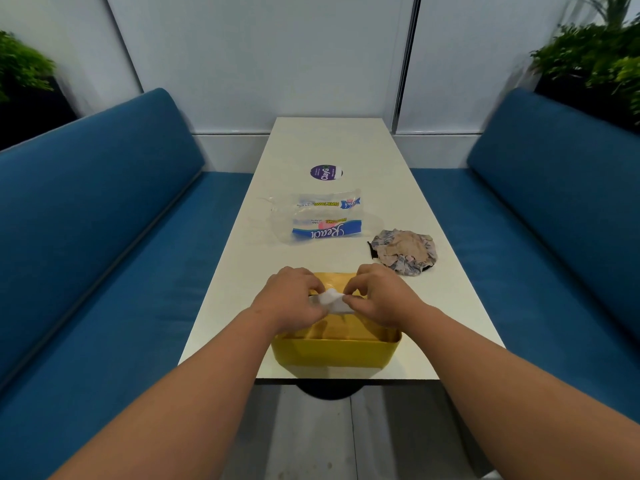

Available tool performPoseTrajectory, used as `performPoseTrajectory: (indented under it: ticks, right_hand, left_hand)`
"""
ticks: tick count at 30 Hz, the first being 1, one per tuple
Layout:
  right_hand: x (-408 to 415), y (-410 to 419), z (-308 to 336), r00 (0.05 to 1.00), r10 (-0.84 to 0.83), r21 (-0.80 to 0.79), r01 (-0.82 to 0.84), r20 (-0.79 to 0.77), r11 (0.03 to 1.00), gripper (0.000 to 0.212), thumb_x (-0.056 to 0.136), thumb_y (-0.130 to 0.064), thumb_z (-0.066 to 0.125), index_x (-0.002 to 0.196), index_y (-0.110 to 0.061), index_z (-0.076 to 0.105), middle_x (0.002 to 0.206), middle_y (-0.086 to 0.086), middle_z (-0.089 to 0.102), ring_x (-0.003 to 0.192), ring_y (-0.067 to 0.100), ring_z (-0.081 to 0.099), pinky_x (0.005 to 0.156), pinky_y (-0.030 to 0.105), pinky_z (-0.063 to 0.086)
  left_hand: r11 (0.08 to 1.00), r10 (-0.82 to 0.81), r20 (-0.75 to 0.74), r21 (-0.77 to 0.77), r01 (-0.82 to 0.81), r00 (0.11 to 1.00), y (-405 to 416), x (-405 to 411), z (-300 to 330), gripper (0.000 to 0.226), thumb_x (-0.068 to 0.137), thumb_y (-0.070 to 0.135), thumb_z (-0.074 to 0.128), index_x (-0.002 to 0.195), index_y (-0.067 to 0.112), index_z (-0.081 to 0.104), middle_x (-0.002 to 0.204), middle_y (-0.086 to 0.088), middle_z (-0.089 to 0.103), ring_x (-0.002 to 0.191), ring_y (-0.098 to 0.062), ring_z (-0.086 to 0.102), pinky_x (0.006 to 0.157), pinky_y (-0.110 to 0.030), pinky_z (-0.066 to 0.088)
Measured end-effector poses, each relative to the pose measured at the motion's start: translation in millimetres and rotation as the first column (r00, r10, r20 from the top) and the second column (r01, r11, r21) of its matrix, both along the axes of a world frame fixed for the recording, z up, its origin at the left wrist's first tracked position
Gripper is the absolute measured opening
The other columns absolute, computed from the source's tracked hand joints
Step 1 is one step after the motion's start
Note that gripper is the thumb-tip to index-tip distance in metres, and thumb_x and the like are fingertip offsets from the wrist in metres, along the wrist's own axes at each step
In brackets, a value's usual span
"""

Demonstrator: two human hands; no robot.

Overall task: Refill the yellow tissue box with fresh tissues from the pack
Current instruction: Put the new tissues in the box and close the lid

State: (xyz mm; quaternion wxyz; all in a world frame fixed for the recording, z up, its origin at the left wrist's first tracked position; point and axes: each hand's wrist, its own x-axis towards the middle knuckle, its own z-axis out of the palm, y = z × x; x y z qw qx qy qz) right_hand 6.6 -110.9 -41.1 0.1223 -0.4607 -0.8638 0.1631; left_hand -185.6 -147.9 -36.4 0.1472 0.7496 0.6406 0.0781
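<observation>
My left hand (289, 299) and my right hand (375, 296) meet over the yellow tissue box (334, 351), which stands at the near end of the white desk (346, 147), just inside its front edge. The box is a rounded, glossy yellow tub, and its top face has a golden sheen. Both hands have curled fingers pinching a white tissue (332, 301) between them, right above the middle of the box top. The tissue is crumpled and folded where I hold it, and my fingers hide how it meets the box.

Farther along the desk lies the tissue pack (322, 218), a clear plastic wrapper with blue and white branding and yellow lettering. It looks slack and mostly see-through, and it lies well apart from the box. To the right of the pack, nearer to me, sits a bunched patterned cloth (405, 251) in beige and blue. Beyond the pack there is a round purple sticker (325, 172) on the desk. Blue benches (104, 209) run along both sides, with green plants (595, 53) behind them.
</observation>
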Motion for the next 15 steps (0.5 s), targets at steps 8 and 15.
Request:
performPoseTrajectory:
  ticks: [8,15]
  right_hand:
    - [-1.1,-1.3,4.9,0.990,-0.091,-0.067,0.084,-0.109,0.994,0.016,0.093,-0.034,0.061,0.101,-0.025,0.071,0.088,-0.008,0.054,0.079,0.007,0.047,0.061,0.016,0.036]
    - [0.9,-0.8,6.2,0.979,-0.118,-0.088,0.105,-0.167,0.991,0.016,0.092,-0.036,0.060,0.099,-0.026,0.071,0.089,-0.005,0.059,0.080,0.010,0.050,0.064,0.021,0.041]
  left_hand:
    - [0.997,0.068,-0.005,-0.025,-0.068,0.998,8.3,3.7,3.8,0.022,0.103,0.031,0.046,0.116,0.025,0.062,0.111,0.000,0.066,0.097,-0.019,0.056,0.088,-0.038,0.053]
    - [0.997,0.071,0.001,-0.038,-0.071,0.997,8.6,5.7,9.0,0.022,0.103,0.031,0.046,0.119,0.024,0.059,0.114,0.000,0.065,0.096,-0.018,0.057,0.089,-0.036,0.054]
